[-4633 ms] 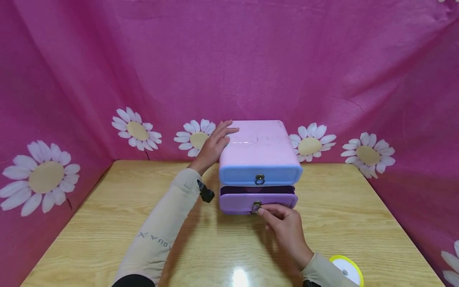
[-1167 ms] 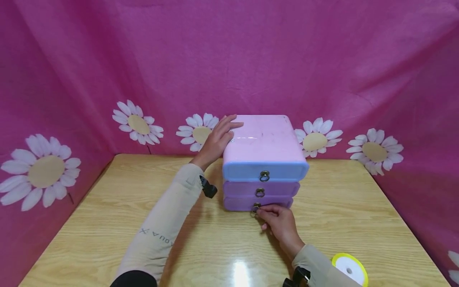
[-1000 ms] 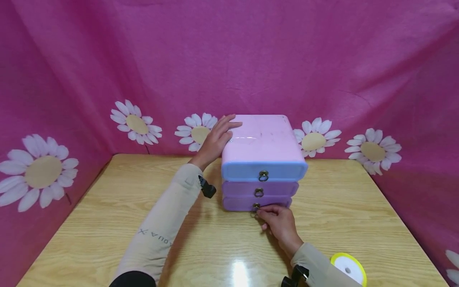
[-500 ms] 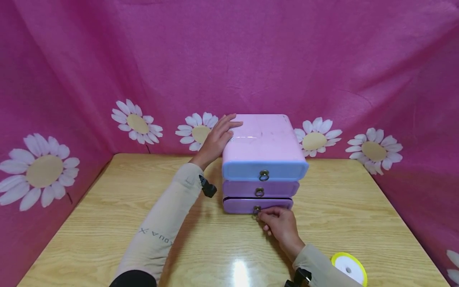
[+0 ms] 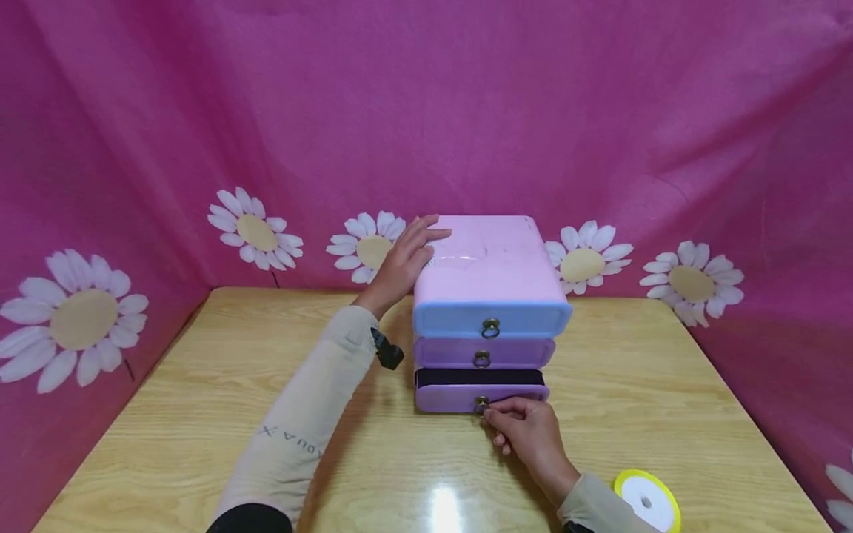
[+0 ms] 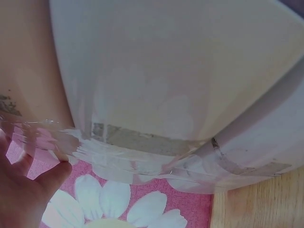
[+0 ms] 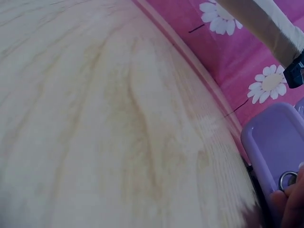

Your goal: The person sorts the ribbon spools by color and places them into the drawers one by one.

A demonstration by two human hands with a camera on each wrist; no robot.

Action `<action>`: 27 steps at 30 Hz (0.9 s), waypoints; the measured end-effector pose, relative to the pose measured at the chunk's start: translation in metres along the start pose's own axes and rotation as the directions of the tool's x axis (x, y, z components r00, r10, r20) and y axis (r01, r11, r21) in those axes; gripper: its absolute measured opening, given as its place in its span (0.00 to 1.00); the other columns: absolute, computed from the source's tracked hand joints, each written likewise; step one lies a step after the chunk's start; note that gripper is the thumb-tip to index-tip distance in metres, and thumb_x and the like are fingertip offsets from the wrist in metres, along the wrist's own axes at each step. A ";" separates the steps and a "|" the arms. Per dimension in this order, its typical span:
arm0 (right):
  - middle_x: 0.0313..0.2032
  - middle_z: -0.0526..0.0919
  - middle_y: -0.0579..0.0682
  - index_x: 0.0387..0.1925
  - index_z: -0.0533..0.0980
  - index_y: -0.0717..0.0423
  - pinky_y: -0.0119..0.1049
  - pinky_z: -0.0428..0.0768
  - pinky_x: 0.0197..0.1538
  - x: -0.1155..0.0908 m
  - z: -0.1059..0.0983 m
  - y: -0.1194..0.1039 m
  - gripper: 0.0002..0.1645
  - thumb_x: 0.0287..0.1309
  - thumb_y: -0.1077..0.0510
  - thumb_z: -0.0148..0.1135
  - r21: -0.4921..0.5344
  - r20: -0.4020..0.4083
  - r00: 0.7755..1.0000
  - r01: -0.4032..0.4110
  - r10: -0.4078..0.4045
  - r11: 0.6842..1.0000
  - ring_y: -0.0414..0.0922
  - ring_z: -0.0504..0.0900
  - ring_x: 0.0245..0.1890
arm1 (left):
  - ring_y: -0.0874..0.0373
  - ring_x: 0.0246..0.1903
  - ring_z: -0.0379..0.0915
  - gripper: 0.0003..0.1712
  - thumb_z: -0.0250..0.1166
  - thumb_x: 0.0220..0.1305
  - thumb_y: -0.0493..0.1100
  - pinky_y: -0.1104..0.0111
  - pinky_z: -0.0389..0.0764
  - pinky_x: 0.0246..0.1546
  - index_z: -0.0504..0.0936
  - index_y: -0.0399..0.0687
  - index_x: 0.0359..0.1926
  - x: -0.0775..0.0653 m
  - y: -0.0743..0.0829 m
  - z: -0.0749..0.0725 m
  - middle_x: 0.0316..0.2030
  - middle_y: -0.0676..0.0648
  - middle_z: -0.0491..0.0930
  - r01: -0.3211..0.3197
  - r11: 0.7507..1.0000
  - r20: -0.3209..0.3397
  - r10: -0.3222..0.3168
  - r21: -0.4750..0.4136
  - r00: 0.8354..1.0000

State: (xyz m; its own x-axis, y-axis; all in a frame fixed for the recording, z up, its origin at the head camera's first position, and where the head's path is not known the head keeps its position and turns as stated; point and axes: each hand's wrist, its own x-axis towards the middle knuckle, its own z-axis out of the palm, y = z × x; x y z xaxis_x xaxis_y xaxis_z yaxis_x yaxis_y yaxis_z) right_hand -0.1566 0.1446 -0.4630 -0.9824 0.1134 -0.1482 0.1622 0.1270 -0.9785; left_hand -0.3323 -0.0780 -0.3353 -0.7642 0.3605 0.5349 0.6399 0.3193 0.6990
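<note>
A small drawer cabinet (image 5: 486, 259) with a pink top stands on the table. Its blue top drawer (image 5: 446, 320) and purple middle drawer (image 5: 443, 353) are pushed in. The purple bottom drawer (image 5: 443, 398) is partly out, a dark gap showing behind its front. My right hand (image 5: 532, 435) pinches the ring pull (image 5: 481, 404) of that drawer between thumb and fingertips; the ring (image 7: 287, 180) also shows in the right wrist view. My left hand (image 5: 400, 265) rests on the cabinet's upper left edge, fingers extended over the top. In the left wrist view, clear tape (image 6: 133, 159) crosses the cabinet's surface.
A white spool with a yellow rim (image 5: 646, 502) lies on the wooden table (image 5: 666, 400) near the right forearm. A pink curtain (image 5: 466, 111) with daisies hangs behind the table and along both sides.
Earlier the middle drawer stood partly out with my right hand at its ring; it is now in. My right hand moved to the bottom ring and drew that drawer towards me. My left hand stayed.
</note>
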 end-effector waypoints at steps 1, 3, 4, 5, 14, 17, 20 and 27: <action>0.22 0.84 0.57 0.30 0.82 0.67 0.30 0.72 0.14 -0.002 -0.001 0.000 0.04 0.51 0.68 0.69 -0.003 0.002 1.000 -0.001 0.001 1.000 0.39 0.73 0.11 | 0.50 0.74 0.37 0.22 0.46 0.72 0.41 0.58 0.38 0.72 0.76 0.48 0.61 0.000 0.000 0.001 0.71 0.50 0.58 0.001 1.000 0.003 -0.001 0.000 1.000; 0.22 0.84 0.57 0.30 0.83 0.66 0.30 0.73 0.14 -0.006 -0.003 0.000 0.04 0.51 0.67 0.69 -0.009 0.009 1.000 -0.004 0.004 1.000 0.39 0.73 0.11 | 0.49 0.74 0.37 0.22 0.46 0.71 0.42 0.57 0.38 0.72 0.76 0.48 0.61 -0.001 0.000 0.002 0.71 0.50 0.58 0.007 1.000 0.006 -0.007 0.003 1.000; 0.22 0.84 0.57 0.30 0.83 0.66 0.30 0.73 0.14 -0.008 -0.004 0.000 0.05 0.51 0.66 0.69 -0.010 0.013 1.000 -0.004 0.004 1.000 0.39 0.73 0.11 | 0.50 0.74 0.36 0.22 0.46 0.71 0.42 0.56 0.38 0.72 0.76 0.48 0.61 -0.002 0.000 0.002 0.71 0.51 0.58 0.011 1.000 0.006 -0.011 0.003 1.000; 0.23 0.84 0.57 0.31 0.83 0.66 0.30 0.73 0.14 -0.010 -0.005 0.000 0.05 0.51 0.66 0.69 -0.012 0.019 1.000 -0.007 0.007 1.000 0.39 0.74 0.11 | 0.50 0.74 0.36 0.22 0.45 0.71 0.43 0.56 0.38 0.72 0.76 0.49 0.61 -0.002 -0.001 0.003 0.71 0.51 0.58 0.012 1.000 0.004 -0.012 0.004 1.000; 0.25 0.85 0.57 0.32 0.83 0.67 0.30 0.73 0.14 -0.022 -0.010 0.001 0.07 0.51 0.65 0.69 -0.030 0.039 0.999 -0.015 0.016 0.999 0.39 0.74 0.12 | 0.52 0.74 0.36 0.22 0.45 0.72 0.45 0.55 0.38 0.72 0.76 0.52 0.62 -0.001 -0.001 0.003 0.71 0.54 0.58 0.014 1.000 0.008 -0.014 0.007 1.000; 0.25 0.85 0.57 0.32 0.82 0.67 0.30 0.74 0.15 -0.026 -0.012 0.001 0.08 0.52 0.64 0.69 -0.040 0.060 0.998 -0.013 0.015 0.999 0.39 0.74 0.12 | 0.53 0.75 0.36 0.22 0.45 0.72 0.45 0.55 0.38 0.72 0.76 0.53 0.62 -0.001 0.000 0.002 0.71 0.55 0.57 0.022 1.000 0.007 -0.022 0.008 1.000; 0.25 0.86 0.57 0.33 0.82 0.67 0.30 0.74 0.15 -0.031 -0.014 0.002 0.09 0.52 0.63 0.69 -0.044 0.080 0.997 -0.014 0.017 0.999 0.39 0.74 0.12 | 0.53 0.75 0.35 0.22 0.45 0.73 0.44 0.55 0.37 0.72 0.76 0.51 0.62 -0.002 0.000 0.002 0.72 0.54 0.57 0.020 1.000 0.006 -0.020 0.004 1.000; 0.29 0.87 0.57 0.35 0.82 0.67 0.30 0.74 0.16 -0.040 -0.019 0.002 0.11 0.52 0.61 0.70 -0.017 0.101 0.994 -0.049 0.051 0.999 0.38 0.74 0.13 | 0.52 0.74 0.36 0.21 0.46 0.73 0.44 0.54 0.38 0.72 0.76 0.52 0.62 -0.001 0.000 0.000 0.71 0.54 0.57 0.015 1.000 0.002 -0.015 0.001 1.000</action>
State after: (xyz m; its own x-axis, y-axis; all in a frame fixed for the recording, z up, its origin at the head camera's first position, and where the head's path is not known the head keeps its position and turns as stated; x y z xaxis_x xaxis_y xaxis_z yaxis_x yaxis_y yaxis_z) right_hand -0.1156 0.1589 -0.4568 -0.9772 0.0194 -0.2112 0.2119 0.1380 -0.9675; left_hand -0.3314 -0.0779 -0.3358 -0.7733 0.3575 0.5237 0.6287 0.3250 0.7065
